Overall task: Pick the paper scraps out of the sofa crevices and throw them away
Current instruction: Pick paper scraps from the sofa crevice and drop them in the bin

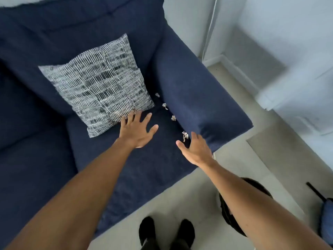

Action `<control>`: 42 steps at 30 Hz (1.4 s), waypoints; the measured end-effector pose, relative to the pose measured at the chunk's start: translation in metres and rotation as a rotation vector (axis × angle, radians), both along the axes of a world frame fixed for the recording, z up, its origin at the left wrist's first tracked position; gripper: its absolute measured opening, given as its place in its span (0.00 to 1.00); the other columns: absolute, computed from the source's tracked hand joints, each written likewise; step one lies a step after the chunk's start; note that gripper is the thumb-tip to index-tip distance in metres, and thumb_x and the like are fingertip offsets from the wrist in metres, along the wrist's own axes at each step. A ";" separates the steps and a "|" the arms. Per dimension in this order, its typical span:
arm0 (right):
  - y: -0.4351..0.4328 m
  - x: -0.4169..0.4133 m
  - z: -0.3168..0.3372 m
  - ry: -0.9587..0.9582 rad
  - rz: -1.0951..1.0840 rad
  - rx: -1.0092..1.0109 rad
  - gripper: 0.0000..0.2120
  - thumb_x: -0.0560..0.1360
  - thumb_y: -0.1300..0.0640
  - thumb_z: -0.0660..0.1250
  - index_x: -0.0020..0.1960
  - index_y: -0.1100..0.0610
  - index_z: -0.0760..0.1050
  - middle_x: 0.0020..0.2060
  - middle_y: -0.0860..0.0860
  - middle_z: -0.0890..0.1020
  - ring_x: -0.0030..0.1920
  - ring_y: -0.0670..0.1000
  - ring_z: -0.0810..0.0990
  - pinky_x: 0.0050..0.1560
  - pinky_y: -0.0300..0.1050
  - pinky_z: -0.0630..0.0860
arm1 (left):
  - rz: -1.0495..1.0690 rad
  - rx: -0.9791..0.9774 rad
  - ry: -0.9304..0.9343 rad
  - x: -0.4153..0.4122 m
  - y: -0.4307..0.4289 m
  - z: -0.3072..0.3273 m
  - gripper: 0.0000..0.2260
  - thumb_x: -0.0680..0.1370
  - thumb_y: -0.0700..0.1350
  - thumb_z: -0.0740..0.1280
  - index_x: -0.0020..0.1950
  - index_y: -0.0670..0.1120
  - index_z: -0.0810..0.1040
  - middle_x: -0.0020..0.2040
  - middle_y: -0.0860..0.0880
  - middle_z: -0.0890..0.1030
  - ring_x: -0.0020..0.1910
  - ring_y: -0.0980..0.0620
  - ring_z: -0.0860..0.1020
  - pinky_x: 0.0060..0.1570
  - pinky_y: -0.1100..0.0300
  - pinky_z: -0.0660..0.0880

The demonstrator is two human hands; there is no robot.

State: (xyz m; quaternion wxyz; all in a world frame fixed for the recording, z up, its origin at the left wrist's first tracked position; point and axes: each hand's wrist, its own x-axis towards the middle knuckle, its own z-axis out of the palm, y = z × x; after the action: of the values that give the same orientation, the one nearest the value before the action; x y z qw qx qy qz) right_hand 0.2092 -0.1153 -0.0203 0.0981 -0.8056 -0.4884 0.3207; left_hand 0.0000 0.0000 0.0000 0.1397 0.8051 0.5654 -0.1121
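Several white crumpled paper scraps sit in the crevice between the navy sofa seat and its right armrest: one far scrap, one middle scrap, one lower scrap and the nearest scrap at the seat's front corner. My right hand hovers open just below the nearest scrap, fingertips almost touching it. My left hand is open with fingers spread on the seat, its fingertips at the lower corner of a black-and-white patterned cushion.
A round black bin stands on the pale floor to the right of the sofa, partly hidden by my right forearm. My black-socked feet stand in front of the sofa. A blue bag lies at the right edge, with white walls behind.
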 end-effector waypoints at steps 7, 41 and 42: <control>0.031 -0.014 -0.111 0.098 -0.356 0.198 0.29 0.80 0.43 0.64 0.71 0.64 0.70 0.49 0.60 0.83 0.57 0.64 0.80 0.59 0.50 0.73 | -0.099 0.031 -0.054 0.053 0.048 -0.114 0.30 0.79 0.67 0.47 0.78 0.56 0.60 0.67 0.46 0.74 0.66 0.43 0.67 0.64 0.44 0.64; 0.094 -0.017 -0.127 0.661 -1.048 0.460 0.09 0.77 0.57 0.72 0.38 0.51 0.83 0.27 0.45 0.81 0.29 0.43 0.79 0.26 0.40 0.75 | 0.127 -0.032 -0.600 0.090 0.104 -0.149 0.07 0.79 0.52 0.69 0.47 0.51 0.85 0.40 0.53 0.81 0.49 0.46 0.75 0.56 0.45 0.71; 0.096 -0.016 -0.115 0.651 -1.025 0.474 0.09 0.77 0.56 0.73 0.38 0.50 0.83 0.27 0.46 0.81 0.29 0.42 0.80 0.26 0.40 0.75 | 0.123 -0.021 -0.598 0.088 0.104 -0.137 0.07 0.79 0.52 0.69 0.47 0.51 0.84 0.40 0.52 0.81 0.49 0.47 0.76 0.56 0.45 0.71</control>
State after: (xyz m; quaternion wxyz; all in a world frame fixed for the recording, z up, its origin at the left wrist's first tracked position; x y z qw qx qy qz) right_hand 0.1932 -0.0195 -0.1349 0.5569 -0.7545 -0.0449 0.3444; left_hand 0.0884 0.1044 -0.1372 0.3149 0.7651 0.5457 0.1329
